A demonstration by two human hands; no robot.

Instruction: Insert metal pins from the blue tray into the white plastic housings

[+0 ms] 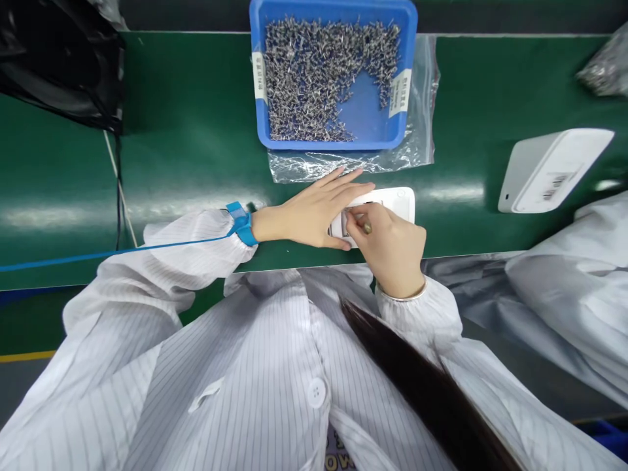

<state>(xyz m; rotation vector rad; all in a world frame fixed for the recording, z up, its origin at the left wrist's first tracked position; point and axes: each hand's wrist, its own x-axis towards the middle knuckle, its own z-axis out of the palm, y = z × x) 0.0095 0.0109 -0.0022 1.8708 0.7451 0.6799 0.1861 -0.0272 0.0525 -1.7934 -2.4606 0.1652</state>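
Observation:
A white plastic housing (403,201) lies on the green bench in front of me, partly covered by both hands. My left hand (314,210) rests over its left end, fingers stretched out and thumb apart along the near edge. A blue wrist strap (240,224) circles that wrist. Over the middle of the housing, my right hand (392,242) is closed in a pinch. A small yellowish bit shows between its fingers; I cannot make out what it is. Beyond my hands, a blue tray (366,121) holds a heap of small metal parts (309,78).
Under the tray lies a clear plastic bag (422,131). Another white housing (554,173) with a label stands to the right, near a person's sleeve (579,268). A black object (59,65) and cables (118,190) are at the left. A bag of parts (606,69) lies far right.

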